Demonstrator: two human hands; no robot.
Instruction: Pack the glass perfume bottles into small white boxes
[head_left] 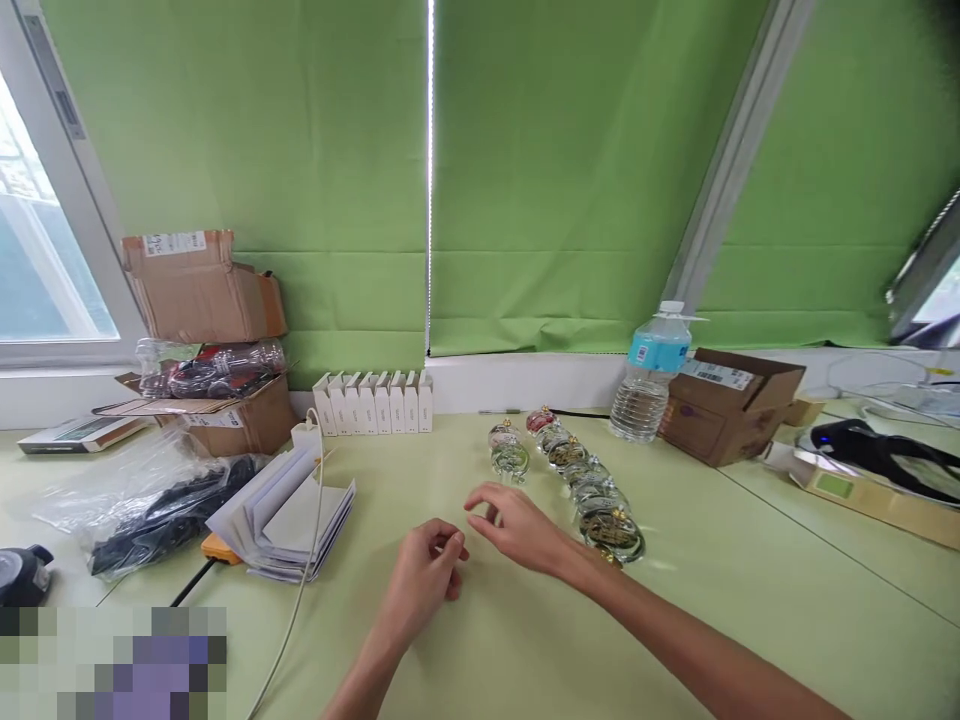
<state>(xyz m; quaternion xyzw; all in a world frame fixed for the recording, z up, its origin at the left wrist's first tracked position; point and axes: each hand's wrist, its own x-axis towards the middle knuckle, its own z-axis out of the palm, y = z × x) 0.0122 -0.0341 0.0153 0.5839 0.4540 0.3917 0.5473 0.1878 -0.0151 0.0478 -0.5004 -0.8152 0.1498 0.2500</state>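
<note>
With left hand (420, 580) curled, hold unclear, right hand (517, 522) loosely open, hovered near clear baubles (598, 490), seemingly slick, fragile, best rim-held.

Room to pass on the surface (405, 480): broad lane from the hands back to the white box row (373, 403). Left side blocked by the paper stack (300, 515), plus a white cable (298, 600) curving down to the front edge of view. Right side: short row of round clear items (510, 455), then the long row (592, 490) running diagonally; only a narrow gap between rows. Right forearm (645, 610) crosses near the long row's front end, cutting off low access. Beyond that row, wide room to the right; bottle (649, 375) and open carton (724, 405) block the back.
</note>
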